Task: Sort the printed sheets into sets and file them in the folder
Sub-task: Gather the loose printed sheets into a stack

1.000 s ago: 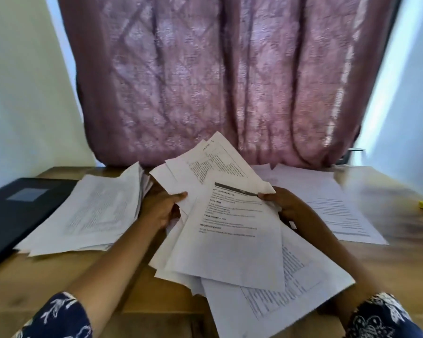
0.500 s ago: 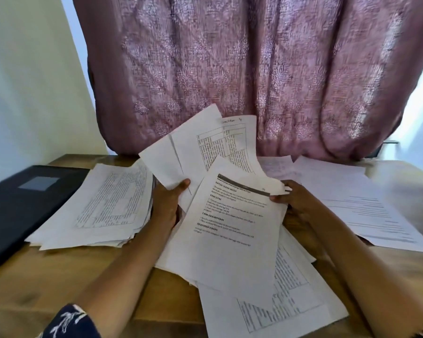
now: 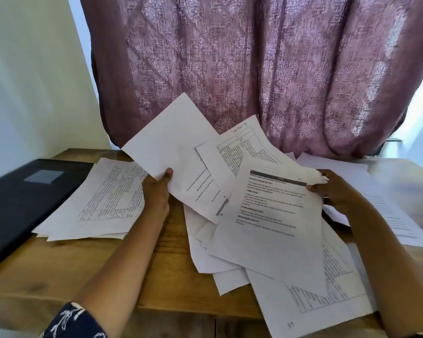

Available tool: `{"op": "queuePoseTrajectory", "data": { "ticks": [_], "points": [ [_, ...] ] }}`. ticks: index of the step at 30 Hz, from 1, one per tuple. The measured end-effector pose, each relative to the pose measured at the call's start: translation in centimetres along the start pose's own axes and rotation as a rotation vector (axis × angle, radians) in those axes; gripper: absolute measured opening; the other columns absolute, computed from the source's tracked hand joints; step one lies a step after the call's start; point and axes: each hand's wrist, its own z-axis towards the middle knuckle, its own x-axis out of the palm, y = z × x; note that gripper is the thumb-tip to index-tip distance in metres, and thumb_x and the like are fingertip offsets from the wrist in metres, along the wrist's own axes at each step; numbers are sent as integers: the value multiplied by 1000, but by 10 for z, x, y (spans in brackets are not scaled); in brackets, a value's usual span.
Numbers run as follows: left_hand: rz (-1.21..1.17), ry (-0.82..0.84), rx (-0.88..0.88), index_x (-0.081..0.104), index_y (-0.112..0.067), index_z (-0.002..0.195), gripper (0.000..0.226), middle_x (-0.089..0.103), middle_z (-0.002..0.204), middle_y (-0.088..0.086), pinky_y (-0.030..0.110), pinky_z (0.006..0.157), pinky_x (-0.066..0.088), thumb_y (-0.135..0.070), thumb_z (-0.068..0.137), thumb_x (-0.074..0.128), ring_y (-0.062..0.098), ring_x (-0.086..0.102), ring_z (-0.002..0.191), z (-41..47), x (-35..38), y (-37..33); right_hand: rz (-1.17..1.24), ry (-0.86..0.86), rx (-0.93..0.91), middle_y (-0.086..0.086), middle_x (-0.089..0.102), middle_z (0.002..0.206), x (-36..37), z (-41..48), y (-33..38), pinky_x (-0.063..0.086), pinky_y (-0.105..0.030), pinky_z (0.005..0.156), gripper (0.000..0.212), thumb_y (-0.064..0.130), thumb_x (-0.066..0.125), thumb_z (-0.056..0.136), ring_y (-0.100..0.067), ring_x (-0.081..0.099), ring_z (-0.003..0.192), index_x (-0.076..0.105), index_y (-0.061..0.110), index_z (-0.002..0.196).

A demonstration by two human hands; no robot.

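Observation:
My left hand (image 3: 156,189) grips the edge of a mostly blank sheet (image 3: 171,154), tilted up and to the left above the table. My right hand (image 3: 332,189) pinches the upper right corner of a text sheet with a dark header bar (image 3: 271,223). A sheet with a table grid (image 3: 244,147) stands behind both. Under them lies a loose heap of printed sheets (image 3: 310,303) reaching over the table's front edge. A sorted stack (image 3: 103,203) lies to the left. A black folder (image 3: 15,201) lies shut at the far left. Another set of sheets (image 3: 391,215) lies on the right.
The wooden table (image 3: 122,272) shows bare wood in front of the left stack. A mauve patterned curtain (image 3: 254,69) hangs right behind the table. White walls stand on both sides.
My left hand has lifted its sheet higher and swung it to the left, apart from the header sheet. My right hand has kept its hold. The view has tilted upward.

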Motion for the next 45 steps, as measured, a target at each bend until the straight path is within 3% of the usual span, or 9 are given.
{"op": "queuePoseTrajectory", "data": {
  "ticks": [9, 18, 21, 24, 28, 33, 37, 40, 45],
  "points": [
    [181, 79, 0, 59, -12, 126, 37, 63, 120, 0, 36, 93, 49, -16, 90, 67, 18, 59, 107, 17, -14, -20, -4, -69, 12, -12, 52, 119, -21, 4, -2, 45, -47, 90, 47, -3, 60, 87, -31, 50, 108, 44, 11, 129],
    [995, 693, -13, 55, -9, 128, 46, 59, 120, 0, 24, 90, 47, -3, 85, 69, 22, 56, 108, 75, 10, -76, 293, 35, 55, -4, 70, 90, -59, 11, 14, 57, -27, 54, 49, -4, 67, 79, -31, 58, 97, 50, 7, 123],
    [1252, 953, 114, 63, -14, 110, 31, 62, 123, 11, 30, 91, 47, 2, 84, 69, 27, 59, 105, 80, 37, -73, 294, 100, 71, -8, 68, 91, -69, 17, 13, 57, -32, 53, 90, 19, 95, 38, -23, 69, 76, 52, 14, 117],
    [1563, 1072, 267, 54, -9, 133, 53, 53, 136, 9, 31, 101, 38, -1, 83, 69, 25, 50, 119, 78, 74, -56, 293, 129, 127, -8, 65, 91, -74, 24, 4, 56, -32, 51, 46, 0, 63, 84, -16, 70, 64, 49, 13, 126],
    [1640, 1281, 494, 44, -17, 143, 64, 42, 147, 1, 27, 108, 32, -4, 84, 66, 23, 40, 134, 53, 116, -29, 250, 111, 150, -4, 68, 87, -88, 27, -7, 56, -29, 50, 43, -5, 49, 91, -13, 69, 62, 50, 16, 128],
    [1470, 1030, 824, 35, -23, 148, 72, 37, 152, 5, 34, 112, 28, -19, 85, 70, 26, 39, 136, 16, 110, 2, 218, 101, 150, -5, 67, 86, -99, 22, -9, 55, -27, 48, 35, -5, 46, 92, -12, 68, 59, 51, 18, 119],
    [1721, 678, 390, 12, -21, 154, 83, 15, 161, 10, 50, 117, 5, -61, 91, 48, 31, 13, 147, -30, 66, 14, 204, 91, 163, -3, 68, 85, -94, 23, -10, 56, -27, 50, 42, -4, 50, 91, -15, 68, 65, 51, 17, 127],
    [1882, 772, 143, 0, -24, 154, 89, -2, 162, 13, 54, 117, -1, -77, 86, 21, 32, -1, 149, -66, 47, 30, 218, 36, 125, -6, 61, 94, -86, 19, -10, 54, -22, 50, 45, -7, 50, 90, -19, 62, 76, 49, 15, 129],
    [1781, 974, 216, 2, -31, 154, 79, -5, 162, 8, 50, 118, 1, -71, 90, 26, 29, -3, 149, -63, 43, 24, 260, 17, 151, -9, 63, 99, -80, 12, -17, 56, -27, 52, 53, -7, 53, 86, -23, 65, 78, 47, 12, 135]
  ]
}}
